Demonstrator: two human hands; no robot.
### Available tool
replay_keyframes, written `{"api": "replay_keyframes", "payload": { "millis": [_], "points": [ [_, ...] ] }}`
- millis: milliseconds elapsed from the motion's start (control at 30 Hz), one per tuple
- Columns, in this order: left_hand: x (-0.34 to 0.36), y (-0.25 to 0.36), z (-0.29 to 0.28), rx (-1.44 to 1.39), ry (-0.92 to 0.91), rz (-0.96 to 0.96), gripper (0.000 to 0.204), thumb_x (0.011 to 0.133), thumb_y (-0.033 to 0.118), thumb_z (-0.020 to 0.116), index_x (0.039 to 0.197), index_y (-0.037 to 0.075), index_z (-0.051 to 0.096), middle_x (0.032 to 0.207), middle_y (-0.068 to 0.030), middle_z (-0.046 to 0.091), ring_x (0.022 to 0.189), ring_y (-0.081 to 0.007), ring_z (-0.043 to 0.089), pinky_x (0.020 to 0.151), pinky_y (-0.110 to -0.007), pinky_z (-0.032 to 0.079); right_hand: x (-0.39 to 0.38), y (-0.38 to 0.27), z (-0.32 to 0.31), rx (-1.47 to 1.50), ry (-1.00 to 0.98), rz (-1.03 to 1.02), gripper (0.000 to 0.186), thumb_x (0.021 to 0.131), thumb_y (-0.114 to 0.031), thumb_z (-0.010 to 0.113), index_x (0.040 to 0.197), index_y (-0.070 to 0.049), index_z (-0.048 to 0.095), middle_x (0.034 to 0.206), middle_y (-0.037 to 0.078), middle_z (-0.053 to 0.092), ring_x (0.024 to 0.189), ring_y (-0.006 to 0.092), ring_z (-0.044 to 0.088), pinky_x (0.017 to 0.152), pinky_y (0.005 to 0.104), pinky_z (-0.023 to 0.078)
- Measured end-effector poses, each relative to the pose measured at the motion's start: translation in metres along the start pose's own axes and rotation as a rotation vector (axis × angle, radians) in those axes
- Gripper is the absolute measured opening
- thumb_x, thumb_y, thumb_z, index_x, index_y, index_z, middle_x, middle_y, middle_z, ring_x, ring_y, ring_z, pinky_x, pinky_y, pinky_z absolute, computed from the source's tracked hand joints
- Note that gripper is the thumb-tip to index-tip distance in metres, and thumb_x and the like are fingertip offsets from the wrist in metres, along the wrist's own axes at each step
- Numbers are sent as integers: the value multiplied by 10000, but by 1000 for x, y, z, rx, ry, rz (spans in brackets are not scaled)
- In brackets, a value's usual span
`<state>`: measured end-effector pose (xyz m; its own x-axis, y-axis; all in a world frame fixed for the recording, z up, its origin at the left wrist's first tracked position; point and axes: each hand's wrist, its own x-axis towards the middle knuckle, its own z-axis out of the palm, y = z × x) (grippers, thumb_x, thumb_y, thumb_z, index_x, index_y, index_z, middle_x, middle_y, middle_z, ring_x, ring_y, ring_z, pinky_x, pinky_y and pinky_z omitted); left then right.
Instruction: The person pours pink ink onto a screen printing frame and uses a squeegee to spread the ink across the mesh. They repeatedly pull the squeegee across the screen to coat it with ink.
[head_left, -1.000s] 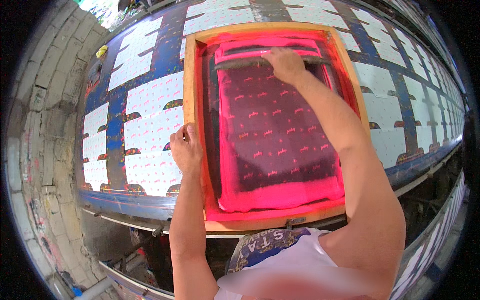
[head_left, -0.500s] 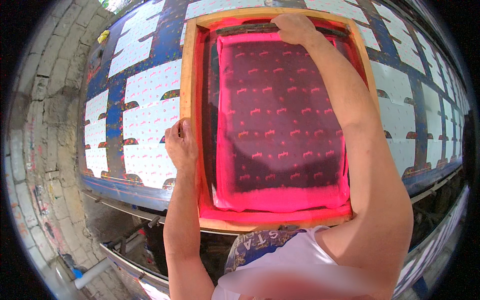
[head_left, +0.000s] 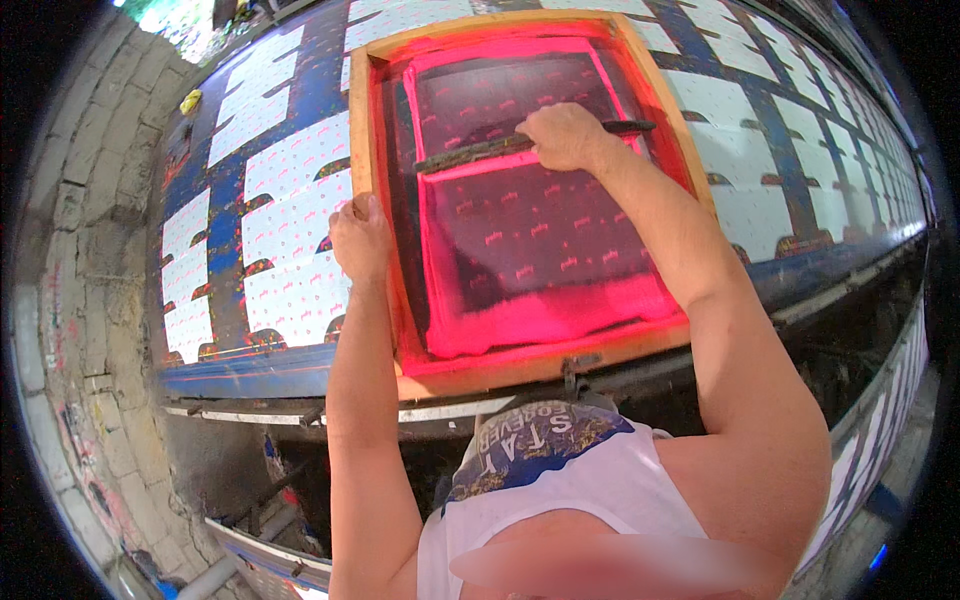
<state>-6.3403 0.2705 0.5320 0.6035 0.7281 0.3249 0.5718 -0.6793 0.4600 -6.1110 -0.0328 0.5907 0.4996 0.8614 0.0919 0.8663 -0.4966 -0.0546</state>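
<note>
A wooden screen printing frame (head_left: 362, 130) lies flat in front of me, its mesh (head_left: 545, 235) dark with a small repeated pattern and bright pink ink (head_left: 545, 315) around the borders. My right hand (head_left: 565, 138) is closed on a long dark squeegee (head_left: 465, 155), which crosses the mesh slantwise in its far half, left end nearer me. A narrow band of pink ink runs along the squeegee's near side. At the frame's left rail my left hand (head_left: 360, 238) is closed on the wood, its fingers curled at the outer edge.
The frame rests on a long blue, ink-spattered table (head_left: 228, 240) bearing rows of white printed sheets (head_left: 292, 285). A metal rail (head_left: 245, 412) follows the near edge. A block wall (head_left: 85, 250) stands at the left, and a small yellow object (head_left: 190, 101) lies at the table's far left.
My right hand has drawn the squeegee from the far end of the mesh toward me, and it now slants. My left hand still holds the left rail. The whole view has shifted and turned slightly.
</note>
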Motion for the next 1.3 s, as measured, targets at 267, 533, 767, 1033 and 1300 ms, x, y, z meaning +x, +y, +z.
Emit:
{"api": "replay_keyframes", "payload": {
  "millis": [267,533,767,1033,1300],
  "points": [
    [7,-19,14,10,35,133,558,952,438,780,1252,-33,766,1208,-289,739,1130,-471,736,1014,-561,592,-128,-104,20,-3,21,29,261,851,-151,697,1079,-119,820,999,168,809,969,388,801,845,554,643],
    [2,-9,1,46,-25,70,582,986,466,739,1348,11,728,1312,-246,727,1209,-454,723,1042,-578,591,-208,-177,28,27,1,59,237,858,-143,720,1079,-111,798,1023,125,786,992,341,798,840,502,647],
    [-6,4,-12,122,-62,49,573,1027,508,667,1351,40,735,1316,-227,743,1231,-455,721,1042,-587,592,-243,-200,40,42,67,2,510,884,-463,855,1209,-77,780,1151,151,721,1127,353,695,955,506,566],
    [3,7,1,321,-108,-39,739,1086,637,525,1316,-36,726,1313,-279,750,1226,-464,739,1039,-597,591,-279,-133,44,471,207,-190,594,942,-579,764,1221,-55,766,1221,143,736,1215,372,677,1050,521,535],
    [18,-14,17,479,-136,123,720,1095,617,533,1305,-46,721,1292,-289,755,1218,-478,734,1045,-586,585,-310,27,50,149,580,476,487,917,-121,806,1391,-51,716,1418,179,700,1339,388,643,1224,529,443]
  ]
}}
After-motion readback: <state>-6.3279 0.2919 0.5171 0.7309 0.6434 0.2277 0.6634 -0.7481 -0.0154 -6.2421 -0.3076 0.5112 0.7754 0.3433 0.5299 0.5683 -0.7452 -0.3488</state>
